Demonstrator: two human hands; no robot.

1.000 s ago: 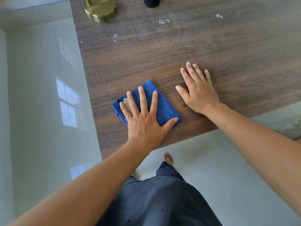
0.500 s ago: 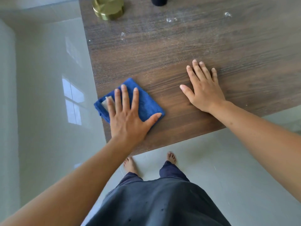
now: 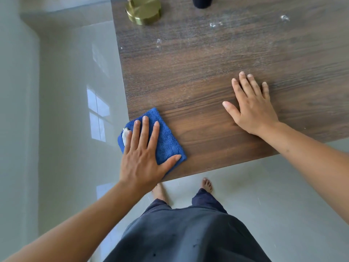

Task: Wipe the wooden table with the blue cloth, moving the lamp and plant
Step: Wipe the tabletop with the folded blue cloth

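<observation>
Head view: nearest, the left hand (image 3: 143,157) presses flat, fingers straight, on the blue cloth (image 3: 166,140) at the table's (image 3: 188,76) near left corner, the cloth hanging slightly over the edge. The right hand (image 3: 251,108) rests open-palmed on bare wood, holding nothing. Wiping seems underway on the near strip. Farther off, white specks (image 3: 213,25) remain; the next pass likely needs the brass lamp base (image 3: 144,13) and dark pot (image 3: 202,1) shifted.

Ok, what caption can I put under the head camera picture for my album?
Left hand presses the blue cloth at the wooden table corner; right hand rests flat.
</observation>
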